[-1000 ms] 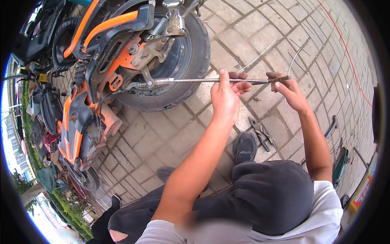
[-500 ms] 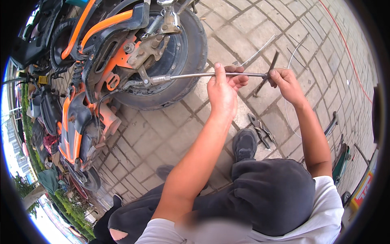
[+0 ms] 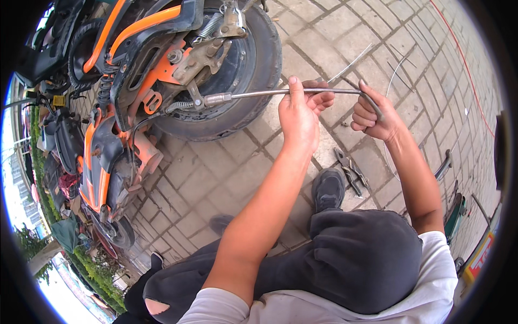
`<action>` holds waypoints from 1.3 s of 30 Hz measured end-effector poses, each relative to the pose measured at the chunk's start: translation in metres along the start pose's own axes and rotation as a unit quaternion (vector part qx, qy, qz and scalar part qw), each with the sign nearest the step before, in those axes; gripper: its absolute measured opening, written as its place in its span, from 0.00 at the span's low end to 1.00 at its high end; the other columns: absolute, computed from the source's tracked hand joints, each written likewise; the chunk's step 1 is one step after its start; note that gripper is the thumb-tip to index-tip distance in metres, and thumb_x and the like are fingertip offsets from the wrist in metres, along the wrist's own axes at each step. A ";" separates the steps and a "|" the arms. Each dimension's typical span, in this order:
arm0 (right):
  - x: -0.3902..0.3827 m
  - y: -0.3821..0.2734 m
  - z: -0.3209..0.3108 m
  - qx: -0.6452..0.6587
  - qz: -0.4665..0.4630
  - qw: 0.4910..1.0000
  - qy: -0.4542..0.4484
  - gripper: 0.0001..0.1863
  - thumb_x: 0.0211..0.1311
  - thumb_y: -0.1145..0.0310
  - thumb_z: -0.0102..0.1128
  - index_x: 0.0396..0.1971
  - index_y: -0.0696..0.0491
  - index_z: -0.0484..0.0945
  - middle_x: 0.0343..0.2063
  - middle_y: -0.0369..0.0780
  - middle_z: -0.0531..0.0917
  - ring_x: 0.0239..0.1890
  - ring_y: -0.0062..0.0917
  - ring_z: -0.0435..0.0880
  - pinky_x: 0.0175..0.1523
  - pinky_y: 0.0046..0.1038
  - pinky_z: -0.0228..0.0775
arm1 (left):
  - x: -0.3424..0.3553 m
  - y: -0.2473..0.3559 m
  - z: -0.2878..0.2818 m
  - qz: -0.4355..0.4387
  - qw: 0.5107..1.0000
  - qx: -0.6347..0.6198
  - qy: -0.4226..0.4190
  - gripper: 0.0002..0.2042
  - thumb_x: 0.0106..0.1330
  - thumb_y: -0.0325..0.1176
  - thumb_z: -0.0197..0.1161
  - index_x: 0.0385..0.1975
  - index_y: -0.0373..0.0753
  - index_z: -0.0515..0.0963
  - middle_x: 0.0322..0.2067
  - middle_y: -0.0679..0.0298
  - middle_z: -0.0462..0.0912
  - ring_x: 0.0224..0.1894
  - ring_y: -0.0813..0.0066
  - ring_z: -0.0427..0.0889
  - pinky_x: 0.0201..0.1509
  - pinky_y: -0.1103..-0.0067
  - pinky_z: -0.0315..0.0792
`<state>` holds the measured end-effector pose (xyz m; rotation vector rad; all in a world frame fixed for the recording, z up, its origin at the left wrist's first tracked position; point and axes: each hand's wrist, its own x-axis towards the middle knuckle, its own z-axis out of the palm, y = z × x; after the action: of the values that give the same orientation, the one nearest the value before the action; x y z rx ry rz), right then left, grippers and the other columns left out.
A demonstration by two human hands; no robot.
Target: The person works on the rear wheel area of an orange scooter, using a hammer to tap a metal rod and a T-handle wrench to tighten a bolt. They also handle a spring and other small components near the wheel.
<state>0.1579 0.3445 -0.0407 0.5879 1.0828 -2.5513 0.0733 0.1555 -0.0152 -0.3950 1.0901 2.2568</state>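
Note:
A long T-handle socket wrench (image 3: 259, 93) runs from the orange-and-black scooter (image 3: 154, 100) toward my right. Its socket end sits over the threaded end of a rod with a coil spring (image 3: 179, 107), beside the rear wheel (image 3: 261, 70). Midway along the shaft, my left hand (image 3: 300, 120) is closed loosely round it, thumb up in front and fingers behind. At the far end my right hand (image 3: 382, 117) grips the crossbar, fingers curled and index finger near its upper end. The exact contact inside the socket is hidden.
Pliers (image 3: 350, 171) lie on the paving beside my shoe (image 3: 328, 189). Thin wires (image 3: 396, 70) and a red line (image 3: 464, 59) stretch over the bricks on the right, near a green tool (image 3: 456, 213). Another scooter (image 3: 65, 140) stands at far left.
My right hand has turned the crossbar and closed its fingers more fully round it. My left hand stays on the shaft. The whole view has shifted slightly.

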 end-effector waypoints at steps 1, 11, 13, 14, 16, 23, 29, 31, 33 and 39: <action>-0.003 0.000 0.000 0.146 0.063 0.985 -0.074 0.25 0.68 0.49 0.51 0.16 0.52 0.74 0.13 0.35 0.72 0.13 0.18 0.62 0.23 0.24 0.57 | -0.001 0.000 0.000 -0.004 1.000 0.003 0.004 0.23 0.74 0.50 0.43 0.39 0.31 0.70 0.35 0.51 0.81 0.31 0.68 0.82 0.38 0.72 0.77; -0.007 -0.021 -0.007 -0.485 -0.175 0.852 0.088 0.22 0.64 0.49 0.58 0.28 0.57 0.81 0.19 0.34 0.76 0.25 0.19 0.72 0.36 0.22 0.67 | 0.001 0.004 0.000 -0.008 1.000 -0.004 0.011 0.23 0.74 0.51 0.43 0.37 0.32 0.71 0.34 0.53 0.81 0.29 0.68 0.82 0.37 0.73 0.77; 0.003 -0.008 0.002 -0.069 -0.034 0.994 0.074 0.27 0.69 0.48 0.51 0.16 0.54 0.75 0.11 0.34 0.70 0.15 0.18 0.65 0.23 0.22 0.56 | 0.002 0.003 0.002 -0.015 1.000 -0.012 0.014 0.23 0.74 0.51 0.44 0.36 0.32 0.71 0.34 0.53 0.81 0.30 0.68 0.82 0.37 0.73 0.77; 0.004 -0.006 0.000 0.023 0.009 1.000 0.004 0.27 0.69 0.48 0.51 0.16 0.53 0.75 0.11 0.34 0.70 0.15 0.18 0.64 0.23 0.22 0.55 | 0.002 0.003 0.002 -0.013 1.000 -0.013 0.016 0.23 0.74 0.51 0.44 0.36 0.32 0.71 0.33 0.53 0.81 0.30 0.68 0.82 0.37 0.73 0.77; 0.002 -0.004 -0.004 -0.018 0.000 0.999 0.033 0.26 0.68 0.48 0.52 0.17 0.54 0.75 0.11 0.36 0.70 0.15 0.19 0.64 0.23 0.23 0.56 | 0.001 0.002 -0.001 -0.009 1.000 -0.010 0.014 0.23 0.74 0.51 0.44 0.37 0.32 0.70 0.34 0.51 0.81 0.31 0.67 0.82 0.38 0.72 0.77; -0.005 -0.011 0.018 -0.515 -0.306 0.787 0.147 0.24 0.66 0.50 0.56 0.24 0.59 0.81 0.17 0.38 0.77 0.21 0.22 0.73 0.30 0.25 0.67 | 0.000 0.007 -0.002 -0.003 1.000 -0.006 0.011 0.23 0.74 0.50 0.44 0.38 0.31 0.69 0.35 0.47 0.80 0.33 0.64 0.82 0.40 0.70 0.78; -0.004 -0.009 0.020 0.076 0.027 0.997 0.019 0.28 0.68 0.47 0.51 0.12 0.51 0.71 0.08 0.34 0.67 0.12 0.18 0.58 0.22 0.24 0.53 | 0.002 0.007 -0.001 0.011 1.000 0.002 0.011 0.23 0.74 0.50 0.44 0.38 0.30 0.70 0.35 0.47 0.80 0.33 0.63 0.83 0.40 0.70 0.78; -0.002 -0.006 0.002 -0.181 -0.076 0.962 0.190 0.23 0.68 0.51 0.53 0.20 0.54 0.77 0.12 0.35 0.70 0.15 0.19 0.63 0.25 0.24 0.57 | 0.003 0.008 0.000 0.009 1.000 0.008 0.012 0.24 0.74 0.50 0.44 0.38 0.30 0.70 0.35 0.48 0.81 0.33 0.63 0.83 0.40 0.70 0.79; 0.001 -0.003 0.002 -0.439 -0.279 0.822 0.232 0.16 0.67 0.59 0.57 0.41 0.58 0.80 0.24 0.36 0.77 0.26 0.19 0.70 0.32 0.23 0.63 | 0.002 0.012 0.001 0.017 1.000 0.012 0.017 0.24 0.74 0.50 0.43 0.38 0.30 0.70 0.35 0.48 0.81 0.33 0.63 0.83 0.40 0.71 0.78; -0.005 -0.019 0.008 -0.566 -0.299 0.759 0.121 0.20 0.67 0.53 0.56 0.34 0.59 0.80 0.22 0.33 0.76 0.24 0.16 0.68 0.30 0.21 0.62 | 0.001 0.009 -0.001 0.004 1.000 0.006 0.011 0.24 0.74 0.51 0.43 0.39 0.30 0.70 0.35 0.48 0.81 0.33 0.64 0.83 0.40 0.71 0.78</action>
<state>0.1518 0.3524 -0.0220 0.2111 2.8809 -1.5981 0.0666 0.1503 -0.0110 -0.4118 1.1167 2.2564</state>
